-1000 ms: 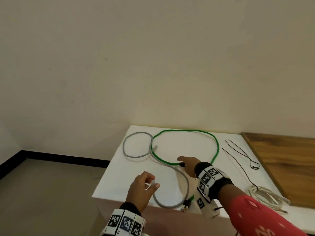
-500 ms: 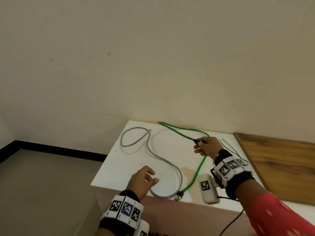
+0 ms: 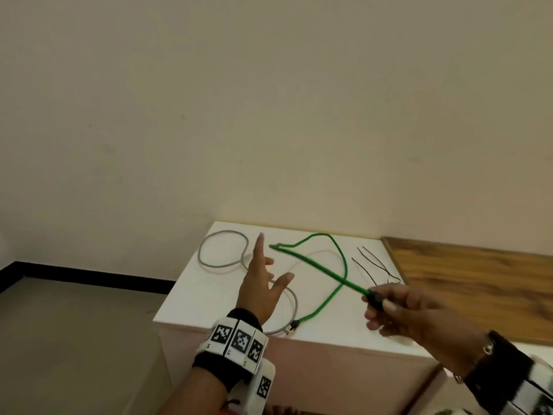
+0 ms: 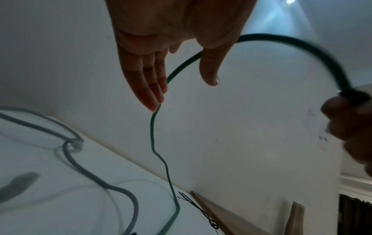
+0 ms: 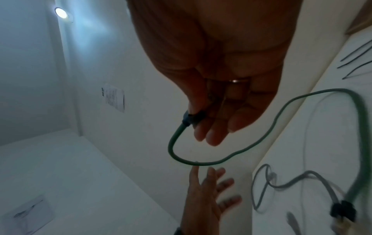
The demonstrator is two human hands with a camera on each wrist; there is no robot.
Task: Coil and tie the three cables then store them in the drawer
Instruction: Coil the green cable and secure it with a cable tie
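Above the white counter [image 3: 191,298] my right hand [image 3: 410,313] pinches the dark plug end of the green cable [image 3: 317,265], holding that end up off the surface while the rest trails down to its other plug near the front edge. My left hand [image 3: 260,283] is raised with fingers [image 4: 149,89] straight and spread, holding nothing, the tips just touching the lifted stretch. The grey cable [image 3: 223,250] lies loose beside it, and thin black ties [image 3: 374,265] wait to the right. I judge I am starting the first coil: next my left hand should catch the green cable so I can lay the first loop. No drawer shows.
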